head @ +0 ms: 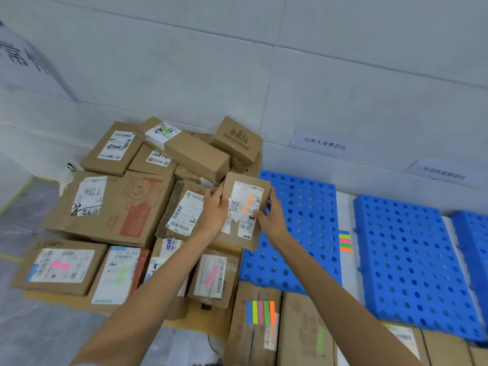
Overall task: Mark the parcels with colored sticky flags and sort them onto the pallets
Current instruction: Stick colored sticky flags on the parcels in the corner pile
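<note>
Both hands hold a small flat cardboard parcel (244,191) up in the middle of the view; its white label carries an orange sticky flag. My left hand (215,207) grips its left edge, and my right hand (272,216) grips its right edge with the thumb on the label. To the right of the parcel lies a blue perforated pallet (303,233), with a second blue pallet (412,257) beyond it. A strip of colored sticky flags (261,312) is stuck on a box at the bottom. Another set of sticky flags (345,241) lies between the pallets.
A heap of cardboard parcels (111,207) fills the floor at left, some marked pink or green. More boxes (303,331) stand at the bottom edge. Paper signs (324,143) hang on the white wall behind the pallets. A third blue pallet (475,233) shows at far right.
</note>
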Available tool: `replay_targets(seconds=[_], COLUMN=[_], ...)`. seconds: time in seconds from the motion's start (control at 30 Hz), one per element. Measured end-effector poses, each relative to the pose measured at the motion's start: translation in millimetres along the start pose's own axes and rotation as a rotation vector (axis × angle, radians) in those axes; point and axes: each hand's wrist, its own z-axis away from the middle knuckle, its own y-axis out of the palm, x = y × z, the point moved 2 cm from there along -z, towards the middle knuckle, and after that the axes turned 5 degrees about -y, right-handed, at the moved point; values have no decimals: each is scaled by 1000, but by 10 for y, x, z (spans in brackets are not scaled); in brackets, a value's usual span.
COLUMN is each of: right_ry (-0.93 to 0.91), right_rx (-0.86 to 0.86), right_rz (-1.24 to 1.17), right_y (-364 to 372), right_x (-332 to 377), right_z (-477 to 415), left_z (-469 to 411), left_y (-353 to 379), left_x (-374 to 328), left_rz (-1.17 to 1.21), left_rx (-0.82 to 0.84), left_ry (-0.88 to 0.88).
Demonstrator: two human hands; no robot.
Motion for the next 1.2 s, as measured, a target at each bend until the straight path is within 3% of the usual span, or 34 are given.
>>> replay_targets(seconds=[0.2, 0.37, 0.43, 0.53, 0.6, 0.7, 0.87, 1.07, 1.2], right_ry=[182, 15, -74, -206, -176, -70, 92, 332, 370], right_rx=[-18, 69, 87, 135, 246, 368, 404, 228, 161], right_rz=[320, 319, 452, 524, 465, 384, 309, -81, -320], right_y=[262, 494, 576, 759, 945, 1263, 1552, 1386, 1223], right_x=[-176, -215, -236, -140, -18, 56, 103, 301, 402], right_z=[-214, -107, -47, 35, 69, 65, 40, -146, -113], left_z=[-51, -41, -10, -27, -58, -35, -54, -31, 13], left_y=[41, -22, -118, -432, -650, -765, -789, -978, -1160], left_x=[385, 477, 490, 658, 856, 1008, 1071, 844, 673], left_rz=[-149, -175, -163, -270, -402, -539, -395, -152, -46], left_rx=[144, 189, 144, -75, -143, -106, -126, -181, -235], left_ry=[-169, -94, -62, -66, -131, -180, -211, -197, -200])
